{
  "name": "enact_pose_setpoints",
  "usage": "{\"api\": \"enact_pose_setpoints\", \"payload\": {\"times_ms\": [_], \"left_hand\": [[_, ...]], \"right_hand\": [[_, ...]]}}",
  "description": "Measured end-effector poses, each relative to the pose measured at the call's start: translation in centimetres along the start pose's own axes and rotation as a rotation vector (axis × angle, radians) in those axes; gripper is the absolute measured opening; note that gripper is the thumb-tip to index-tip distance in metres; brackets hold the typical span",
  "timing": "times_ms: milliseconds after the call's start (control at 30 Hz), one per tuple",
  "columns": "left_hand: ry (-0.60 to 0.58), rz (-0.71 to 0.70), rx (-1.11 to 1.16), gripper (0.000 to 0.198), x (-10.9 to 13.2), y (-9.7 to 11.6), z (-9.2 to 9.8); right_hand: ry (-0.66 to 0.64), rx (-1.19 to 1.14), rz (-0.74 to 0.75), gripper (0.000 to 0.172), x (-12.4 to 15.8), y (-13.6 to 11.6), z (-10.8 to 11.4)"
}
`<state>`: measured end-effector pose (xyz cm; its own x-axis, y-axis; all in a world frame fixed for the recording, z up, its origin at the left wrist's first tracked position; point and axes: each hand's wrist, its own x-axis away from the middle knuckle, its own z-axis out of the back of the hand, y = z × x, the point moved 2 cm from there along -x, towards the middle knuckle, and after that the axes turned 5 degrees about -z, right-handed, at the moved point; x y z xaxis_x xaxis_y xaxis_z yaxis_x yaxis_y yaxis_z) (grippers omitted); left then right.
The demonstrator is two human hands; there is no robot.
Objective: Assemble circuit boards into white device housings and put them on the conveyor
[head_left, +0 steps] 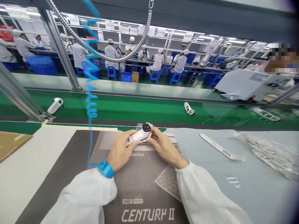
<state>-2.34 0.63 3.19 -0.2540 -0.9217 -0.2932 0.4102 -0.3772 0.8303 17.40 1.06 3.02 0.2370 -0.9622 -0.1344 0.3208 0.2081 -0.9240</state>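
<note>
A white plastic device with a black rounded end (pixel 139 136) is held between my two hands, tilted up to the right above a dark printed mat. Around its lower left part my left hand (pixel 121 148) is closed, thumb on the near side. My right hand (pixel 164 147) grips the other end, just below the black part; its fingertips are partly hidden behind the device. A blue strap (pixel 106 169) circles my left wrist. Beneath my hands lies the dark mat (pixel 142 180) lettered CENTURY II, with a dotted sheet (pixel 169 183) by my right sleeve.
A coiled blue cord (pixel 91 93) hangs at left and runs to the wrist strap. Beyond the bench, a green conveyor belt (pixel 140 109) carries white parts (pixel 189 108). At right lie a long white strip (pixel 220 147) and a clear bag of parts (pixel 268 152). Several people sit beyond.
</note>
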Motion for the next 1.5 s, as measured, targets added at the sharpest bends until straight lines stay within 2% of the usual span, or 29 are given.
{"api": "enact_pose_setpoints", "payload": {"times_ms": [67, 133, 267, 333, 400, 467, 567, 633, 667, 700, 767, 867, 967, 1033, 1200, 1300, 1367, 1433, 1500], "left_hand": [[-0.033, 0.028, -0.017, 0.031, -0.1, -0.2, 0.1], [-0.074, 0.035, -0.013, 0.03, -0.1, -0.2, 0.1], [-0.086, 0.007, -0.01, 0.031, 0.1, 0.5, -0.4], [-0.068, -0.034, -0.006, 0.034, 0.3, 0.9, -1.1], [-0.053, -0.085, -0.032, 0.037, 0.7, 1.3, -2.0], [-0.057, -0.109, -0.12, 0.042, 1.1, 1.8, -2.9], [-0.225, -0.076, -0.35, 0.05, 1.6, 2.7, -4.0], [-0.37, -0.047, -0.503, 0.054, 1.7, 3.1, -4.4], [-0.405, -0.036, -0.556, 0.054, 1.6, 3.2, -4.4], [-0.411, -0.025, -0.591, 0.052, 1.5, 3.2, -4.2], [-0.347, 0.011, -0.615, 0.048, 1.1, 2.8, -3.7], [-0.107, 0.01, -0.538, 0.044, 0.7, 1.8, -2.6], [0.068, -0.126, -0.408, 0.049, 0.8, 1.7, -2.3], [0.076, -0.181, -0.402, 0.048, 1.0, 2.0, -2.6], [0.076, -0.199, -0.396, 0.045, 1.1, 2.6, -3.1], [-0.01, -0.179, -0.304, 0.046, 0.9, 2.1, -2.3], [-0.1, -0.097, -0.276, 0.046, 0.6, 1.2, -1.1], [-0.155, 0.038, -0.24, 0.043, 0.0, -0.1, 0.7], [-0.128, 0.18, -0.195, 0.039, -1.1, -1.4, 2.8]], "right_hand": [[0.038, -0.155, -0.043, 0.052, -0.4, 1.2, -0.8], [0.081, -0.256, -0.084, 0.056, -0.4, 2.0, -0.9], [0.167, -0.33, -0.064, 0.037, -0.2, 2.3, -0.7], [0.246, -0.401, -0.079, 0.035, -0.3, 2.0, -0.9], [0.303, -0.552, -0.126, 0.037, -0.3, 1.5, -1.6], [0.304, -0.814, -0.209, 0.041, -0.2, 0.9, -2.7], [0.277, -1.255, -0.386, 0.047, -0.1, 0.2, -3.9], [0.263, -1.422, -0.478, 0.052, 0.1, -0.1, -4.0], [0.245, -1.458, -0.497, 0.054, 0.1, -0.2, -3.9], [0.212, -1.471, -0.502, 0.055, 0.1, -0.4, -3.7], [0.117, -1.445, -0.479, 0.052, 0.0, -0.6, -3.4], [0.012, -1.348, -0.379, 0.037, 0.0, -1.0, -3.6], [-0.009, -1.246, -0.307, 0.033, 0.3, -1.3, -4.7], [0.0, -1.183, -0.304, 0.036, 0.5, -1.3, -5.4], [0.052, -1.064, -0.313, 0.042, 0.8, -1.4, -5.8], [0.04, -1.065, -0.306, 0.043, 0.5, -1.0, -5.3], [0.094, -1.048, -0.302, 0.043, 0.2, -0.2, -4.8], [0.228, -0.975, -0.333, 0.041, 0.0, 0.9, -4.1], [0.341, -0.894, -0.389, 0.039, -0.2, 1.9, -3.6]]}}
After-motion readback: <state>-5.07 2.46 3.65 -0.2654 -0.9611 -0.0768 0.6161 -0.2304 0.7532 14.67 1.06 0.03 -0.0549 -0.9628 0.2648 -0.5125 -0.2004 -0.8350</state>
